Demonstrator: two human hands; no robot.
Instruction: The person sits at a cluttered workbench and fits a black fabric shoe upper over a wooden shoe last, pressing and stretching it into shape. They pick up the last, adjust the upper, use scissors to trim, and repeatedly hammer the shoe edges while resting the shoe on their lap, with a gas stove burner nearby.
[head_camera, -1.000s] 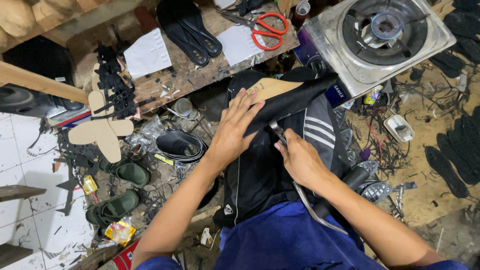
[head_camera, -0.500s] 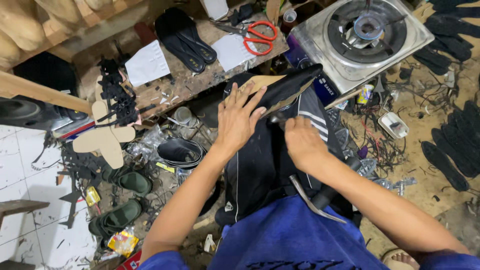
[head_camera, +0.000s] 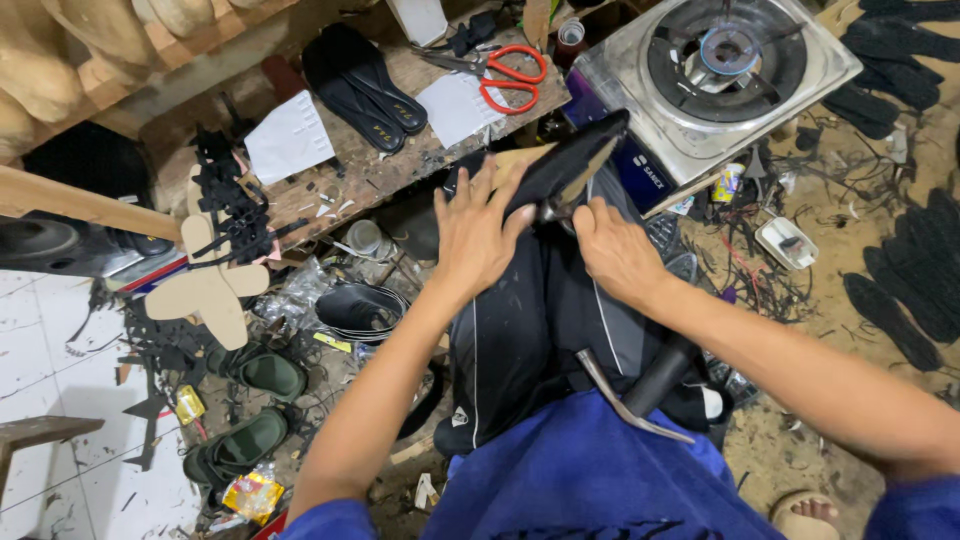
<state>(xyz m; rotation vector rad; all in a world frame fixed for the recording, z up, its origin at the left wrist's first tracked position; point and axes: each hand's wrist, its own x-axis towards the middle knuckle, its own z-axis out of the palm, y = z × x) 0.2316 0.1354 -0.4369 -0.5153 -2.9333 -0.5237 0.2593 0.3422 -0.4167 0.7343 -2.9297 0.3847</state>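
A black shoe upper (head_camera: 572, 160) with a tan underside rests on my knee, which is clad in black trousers with a white stripe. My left hand (head_camera: 478, 232) lies flat with spread fingers on its near end. My right hand (head_camera: 612, 250) grips a small metal tool (head_camera: 553, 212) pressed against the shoe's edge. A hammer (head_camera: 640, 392) with a black handle and curved metal claw rests on my lap, on the blue cloth, touched by neither hand.
A wooden bench (head_camera: 400, 170) ahead holds black insoles (head_camera: 365, 85), white paper sheets and red-handled scissors (head_camera: 510, 75). A steel gas stove (head_camera: 715, 65) stands at upper right. Green sandals (head_camera: 260, 370), tan cut-outs (head_camera: 205, 290) and scraps litter the floor at left; black soles (head_camera: 910, 290) at right.
The view has shifted slightly. My left hand has slid along the shoe upper and my right hand has moved closer to its edge with the tool.
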